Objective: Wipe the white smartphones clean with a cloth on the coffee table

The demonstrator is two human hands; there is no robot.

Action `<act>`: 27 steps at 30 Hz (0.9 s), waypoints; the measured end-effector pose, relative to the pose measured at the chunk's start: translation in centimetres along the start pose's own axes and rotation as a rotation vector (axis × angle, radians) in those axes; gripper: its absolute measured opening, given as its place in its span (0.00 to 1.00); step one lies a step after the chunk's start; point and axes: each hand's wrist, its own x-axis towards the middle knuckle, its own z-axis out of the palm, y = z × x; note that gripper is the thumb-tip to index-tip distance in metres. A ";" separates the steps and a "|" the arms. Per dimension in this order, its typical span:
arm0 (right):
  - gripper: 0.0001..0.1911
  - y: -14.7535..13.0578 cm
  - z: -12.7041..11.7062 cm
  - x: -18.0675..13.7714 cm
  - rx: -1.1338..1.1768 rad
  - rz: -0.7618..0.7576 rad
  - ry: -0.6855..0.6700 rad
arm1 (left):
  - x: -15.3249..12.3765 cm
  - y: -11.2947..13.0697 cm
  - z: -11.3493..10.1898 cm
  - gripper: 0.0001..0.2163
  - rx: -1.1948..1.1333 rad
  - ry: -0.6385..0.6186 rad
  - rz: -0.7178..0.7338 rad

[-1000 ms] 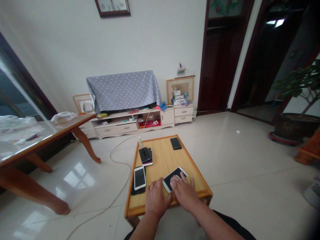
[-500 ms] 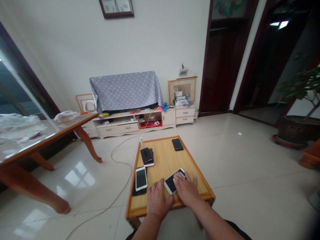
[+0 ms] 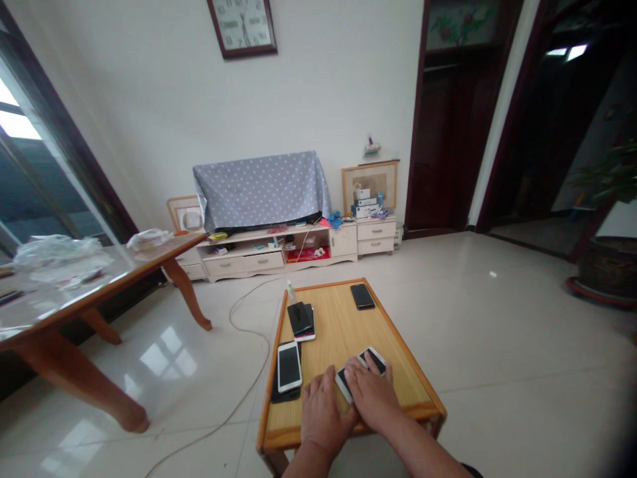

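A white smartphone [image 3: 343, 384] with a dark screen lies slanted near the front edge of a small wooden table [image 3: 336, 332]. My left hand [image 3: 323, 411] rests at its left end, the phone's near corner between index finger and thumb. Across the screen lies my right hand [image 3: 371, 392], fingers bent and pressed down, covering the phone's middle. Something pale shows at those fingertips; I cannot make out what it is. To the left, another white phone [image 3: 289, 367] sits on a dark flat item [image 3: 285, 395]. Behind it is a small stack of phones [image 3: 299, 318].
A black phone [image 3: 362, 297] lies at the table's far right corner. A small clear bottle [image 3: 290, 290] stands at the far left one. A cable [image 3: 263, 332] crosses the floor. A larger table [image 3: 119, 272] with plastic bags is at left, a TV cabinet [image 3: 243, 264] behind.
The view has tilted up and shifted a little, so the scene sits lower and further right. My right hand still presses on the phone, and my left hand stays at its left end.
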 end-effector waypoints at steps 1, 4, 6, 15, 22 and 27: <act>0.28 -0.4 0.3 -0.2 0.018 -0.054 -0.016 | 0.0 -0.1 0.1 0.32 0.000 -0.002 0.003; 0.28 -1.1 1.1 -0.6 0.048 -0.134 -0.026 | 0.1 -0.1 0.2 0.28 0.002 -0.004 -0.002; 0.29 -0.5 1.0 0.0 0.028 -0.089 -0.007 | 0.1 0.0 0.1 0.31 0.002 -0.008 -0.015; 0.28 2.6 0.1 1.3 -0.030 0.106 0.065 | 0.1 0.7 -0.7 0.33 -0.001 0.001 -0.024; 0.27 1.4 0.6 -0.6 0.015 -0.090 0.015 | 0.3 0.7 -0.4 0.29 -0.004 -0.022 -0.005; 0.29 4.3 -1.7 1.5 -0.042 0.190 0.047 | 0.3 0.9 -0.4 0.33 0.011 -0.002 -0.012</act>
